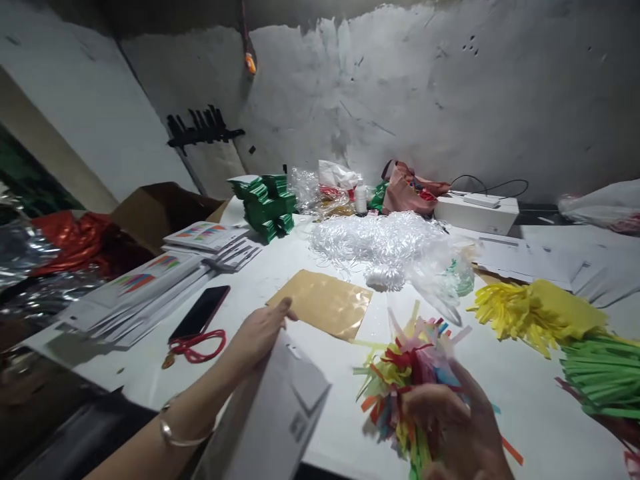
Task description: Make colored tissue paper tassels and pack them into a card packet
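Observation:
My left hand (260, 333) grips the top edge of a white cardboard sleeve or box (273, 417), which tilts toward me over the table's front edge. My right hand (457, 427) is closed around a bunch of multicoloured fringed paper strips (407, 370), held just above the white table (525, 393). A gold foil sheet (323, 303) lies flat on the table just beyond both hands.
A black phone (200, 312) and red cord (197, 347) lie left, beside stacked white printed cards (150, 283). Green boxes (267, 200), a heap of white ribbon (380, 243), a white box (475, 213), and yellow (535, 317) and green fringe (603, 377) are farther off.

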A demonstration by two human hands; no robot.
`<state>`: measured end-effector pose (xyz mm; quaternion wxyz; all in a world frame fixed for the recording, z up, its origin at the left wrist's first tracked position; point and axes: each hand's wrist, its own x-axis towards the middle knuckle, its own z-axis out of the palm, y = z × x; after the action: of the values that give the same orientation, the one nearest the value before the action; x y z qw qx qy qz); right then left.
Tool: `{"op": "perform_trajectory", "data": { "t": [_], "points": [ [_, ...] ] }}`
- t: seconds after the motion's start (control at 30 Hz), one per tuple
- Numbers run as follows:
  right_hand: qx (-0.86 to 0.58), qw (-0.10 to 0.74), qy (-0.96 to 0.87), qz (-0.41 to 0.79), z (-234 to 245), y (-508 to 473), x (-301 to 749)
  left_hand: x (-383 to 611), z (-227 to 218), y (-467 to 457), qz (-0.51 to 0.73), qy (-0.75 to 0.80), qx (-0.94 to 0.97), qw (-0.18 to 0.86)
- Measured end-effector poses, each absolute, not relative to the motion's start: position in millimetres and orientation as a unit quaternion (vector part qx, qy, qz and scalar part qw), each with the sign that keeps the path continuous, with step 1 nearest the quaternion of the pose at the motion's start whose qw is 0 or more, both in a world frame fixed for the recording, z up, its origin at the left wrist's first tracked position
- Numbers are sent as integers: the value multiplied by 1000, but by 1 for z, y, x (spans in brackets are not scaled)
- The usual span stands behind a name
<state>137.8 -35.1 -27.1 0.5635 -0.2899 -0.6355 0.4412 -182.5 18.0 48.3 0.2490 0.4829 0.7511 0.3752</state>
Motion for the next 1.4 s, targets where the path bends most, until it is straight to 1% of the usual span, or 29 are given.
{"op": "perform_trajectory", "data": {
  "t": [0.13, 0.2, 0.23, 0.3, 0.37, 0.4, 0.47, 0.53, 0.57, 0.6, 0.63, 0.67, 0.77, 0.8, 0.87, 1.13, 1.23, 1.4],
  "points": [
    [-303, 570, -670, 367, -14, -45, 82, -136, 71, 1, 414, 701, 529, 242],
    [-314, 592, -659, 342, -10, -40, 74, -119, 79, -11, 443, 661, 545, 264],
    [-314, 608, -646, 338, -8, -35, 76, -114, 82, -18, 463, 630, 551, 293],
    [-300, 633, -621, 353, -3, -24, 88, -107, 83, -31, 486, 548, 557, 391],
    [-278, 629, -618, 381, 3, -14, 105, -104, 77, -40, 468, 483, 548, 496],
    [-270, 619, -626, 391, 6, -10, 115, -102, 73, -43, 458, 467, 538, 531],
    [-270, 620, -635, 374, 14, -4, 133, -94, 65, -45, 468, 461, 507, 558],
    [-296, 650, -630, 304, 23, -2, 150, -83, 59, -47, 506, 468, 465, 555],
    [-306, 656, -635, 271, 28, -3, 158, -78, 57, -47, 522, 473, 445, 553],
    [-306, 643, -653, 257, 35, -4, 164, -72, 56, -48, 531, 481, 427, 552],
    [-298, 611, -683, 268, 41, -7, 169, -66, 56, -49, 535, 493, 413, 547],
    [-290, 560, -715, 303, 48, -10, 171, -61, 56, -50, 537, 507, 404, 540],
    [-309, 393, -741, 449, 66, -16, 168, -51, 57, -52, 536, 540, 395, 516],
    [-331, 357, -733, 476, 70, -16, 165, -48, 57, -52, 533, 546, 396, 511],
    [-366, 327, -720, 490, 75, -14, 160, -44, 56, -53, 528, 552, 399, 507],
    [-394, 338, -717, 466, 69, -5, 157, -37, 53, -53, 518, 565, 398, 504],
    [-396, 354, -733, 425, 65, -6, 157, -36, 53, -53, 520, 562, 394, 508],
    [-385, 397, -767, 326, 58, -7, 156, -35, 53, -53, 526, 556, 383, 517]
  ]
}}
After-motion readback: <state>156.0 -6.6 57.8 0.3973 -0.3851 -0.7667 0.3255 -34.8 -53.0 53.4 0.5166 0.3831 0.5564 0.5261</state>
